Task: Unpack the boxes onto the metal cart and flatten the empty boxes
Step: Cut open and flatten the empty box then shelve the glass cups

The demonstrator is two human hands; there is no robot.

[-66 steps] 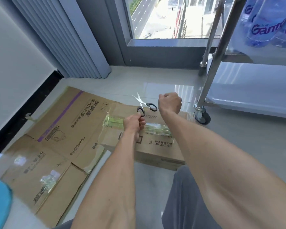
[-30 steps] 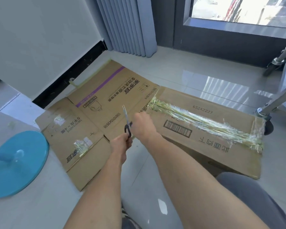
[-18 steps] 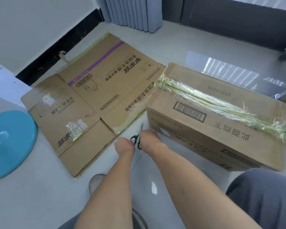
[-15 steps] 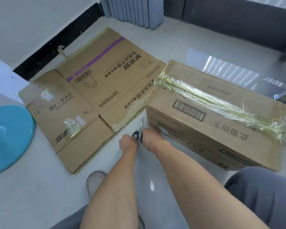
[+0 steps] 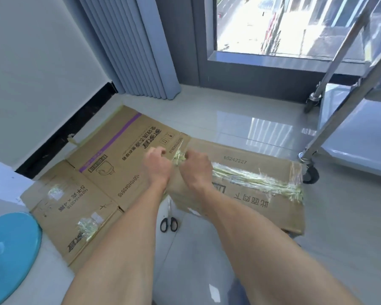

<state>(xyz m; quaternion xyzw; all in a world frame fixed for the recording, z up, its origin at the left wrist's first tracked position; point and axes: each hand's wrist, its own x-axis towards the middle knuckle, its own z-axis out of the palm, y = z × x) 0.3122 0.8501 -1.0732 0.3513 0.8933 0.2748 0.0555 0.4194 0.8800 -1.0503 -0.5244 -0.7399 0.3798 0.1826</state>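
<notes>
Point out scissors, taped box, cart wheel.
scissors [image 5: 168, 224]: head view, black handle loops.
taped box [image 5: 246, 197]: head view, top panel.
cart wheel [image 5: 312, 175]: head view, black tyre.

Sealed cardboard box [image 5: 246, 190], brown and long, lying on the tiled floor with its top seam covered in shredded yellowish-clear tape [image 5: 255, 180]; number 65242227 and a barcode printed on top, left end gripped at the tape. Flattened box [image 5: 92, 183], brown with a purple stripe and black print, spread flat on the floor to the left, its right edge touching the sealed one. Metal cart [image 5: 348, 137], shiny steel on castor wheels, standing at the right, nearest wheel just beside the sealed box's far right corner.
</notes>
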